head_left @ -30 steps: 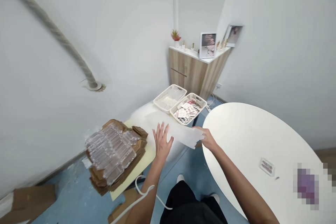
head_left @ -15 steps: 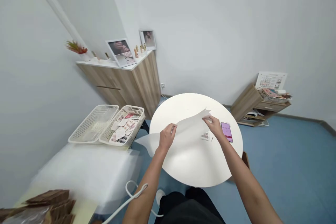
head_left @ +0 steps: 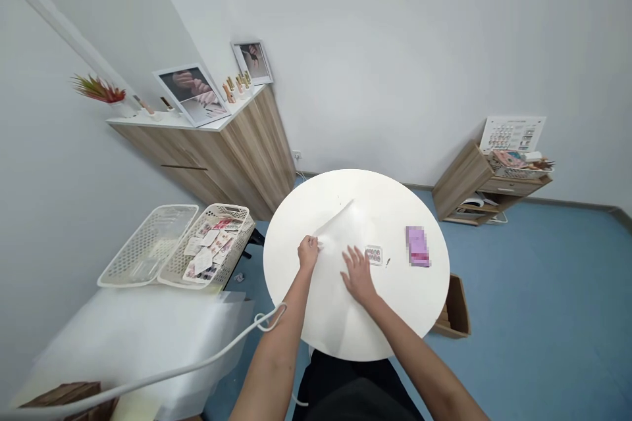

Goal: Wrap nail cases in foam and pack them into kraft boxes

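Observation:
A thin, translucent white sheet (head_left: pixel 330 289) lies across the round white table (head_left: pixel 395 200). At its left side my left hand (head_left: pixel 309 252) is closed, pinching the sheet's edge between thumb and fingers. My right hand (head_left: pixel 359 276) is over the sheet with its fingers spread, palm down; whether it presses on the sheet I cannot tell. Just beyond that hand's fingertips sits a small clear case of press-on nails (head_left: pixel 374 254). A tiny dark item (head_left: pixel 388 262) lies to the case's right. Further right is a purple-screened phone (head_left: pixel 418 247), blurred into blocks.
Left of the table stand two white baskets (head_left: pixel 202 279), one holding cards. More translucent sheets (head_left: pixel 148 329) are stacked below them. A white cable (head_left: pixel 207 363) crosses in front of my left forearm. A brown box (head_left: pixel 460 309) and a wooden cabinet (head_left: pixel 257 145) stand nearby.
The sheet, held up between both hands before, now lies lower on the table. My right hand has let go of its far corner, moved left and toward me, and opened.

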The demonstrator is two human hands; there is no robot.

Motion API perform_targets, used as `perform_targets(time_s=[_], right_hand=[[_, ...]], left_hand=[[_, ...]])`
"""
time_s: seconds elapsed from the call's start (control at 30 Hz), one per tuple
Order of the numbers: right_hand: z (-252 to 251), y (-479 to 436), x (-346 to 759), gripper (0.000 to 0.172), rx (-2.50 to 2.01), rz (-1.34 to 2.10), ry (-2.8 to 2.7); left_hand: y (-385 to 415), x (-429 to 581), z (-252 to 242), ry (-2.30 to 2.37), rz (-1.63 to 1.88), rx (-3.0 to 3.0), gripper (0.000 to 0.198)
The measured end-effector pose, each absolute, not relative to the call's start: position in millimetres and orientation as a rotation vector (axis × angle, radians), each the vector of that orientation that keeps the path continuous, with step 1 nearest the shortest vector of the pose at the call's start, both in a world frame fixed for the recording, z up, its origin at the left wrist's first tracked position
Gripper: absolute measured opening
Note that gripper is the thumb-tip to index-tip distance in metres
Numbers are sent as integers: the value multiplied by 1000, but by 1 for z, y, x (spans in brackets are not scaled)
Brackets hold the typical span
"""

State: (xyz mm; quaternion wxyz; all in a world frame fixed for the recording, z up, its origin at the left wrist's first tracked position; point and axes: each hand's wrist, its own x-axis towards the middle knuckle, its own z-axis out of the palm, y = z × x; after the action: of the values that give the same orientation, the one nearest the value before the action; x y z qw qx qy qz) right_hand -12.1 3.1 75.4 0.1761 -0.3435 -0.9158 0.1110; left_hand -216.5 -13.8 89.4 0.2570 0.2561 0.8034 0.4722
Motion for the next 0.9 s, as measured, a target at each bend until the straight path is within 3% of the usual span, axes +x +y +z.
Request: perform_targets(time_s=[0.1, 0.23, 0.33, 0.53, 0.7, 0.9], right_hand=[[40, -25, -23, 66, -1039, 468, -2861], [5, -30, -24, 74, -1161, 585, -3023], [-8, -21, -22, 75, -1136, 548, -3034], [-7, 4, -28, 75, -1080, 560, -3050], [8, 50, -9, 76, -1228, 493, -2949], [25, 107, 41, 83, -1533, 661, -2926]], left_hand=[[-21, -232, 76, 2268, 1275, 676, 12], [-55, -230, 59, 2445, 1268, 939, 45], [-93, -205, 43, 2435, 968, 1568, 57], [-150, -155, 8, 2084, 338, 2096, 73], [-144, -153, -12, 2097, 230, 2079, 93], [-112, -166, -19, 2073, 199, 2098, 97]])
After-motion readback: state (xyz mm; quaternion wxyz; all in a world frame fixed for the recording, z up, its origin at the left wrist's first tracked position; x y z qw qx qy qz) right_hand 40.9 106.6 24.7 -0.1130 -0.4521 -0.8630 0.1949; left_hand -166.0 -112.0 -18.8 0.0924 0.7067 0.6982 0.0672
